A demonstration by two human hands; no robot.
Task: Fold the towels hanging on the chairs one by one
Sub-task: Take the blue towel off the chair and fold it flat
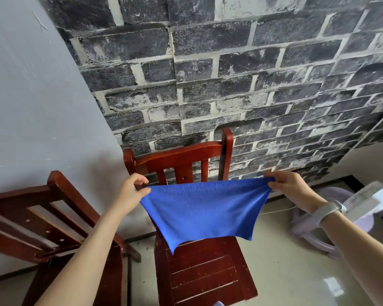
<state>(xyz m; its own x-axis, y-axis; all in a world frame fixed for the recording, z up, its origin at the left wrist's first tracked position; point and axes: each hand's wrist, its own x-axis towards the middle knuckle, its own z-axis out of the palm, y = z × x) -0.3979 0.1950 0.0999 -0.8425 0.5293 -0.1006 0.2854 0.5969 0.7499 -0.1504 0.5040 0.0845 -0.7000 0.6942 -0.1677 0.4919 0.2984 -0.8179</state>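
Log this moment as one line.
left hand: pinches towel corner | right hand: pinches other corner | blue towel: spread above chair

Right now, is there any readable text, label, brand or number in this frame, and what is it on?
None readable. The blue towel, the red wooden chair and the wristband show no lettering; the white object at the right edge is too blurred to tell.
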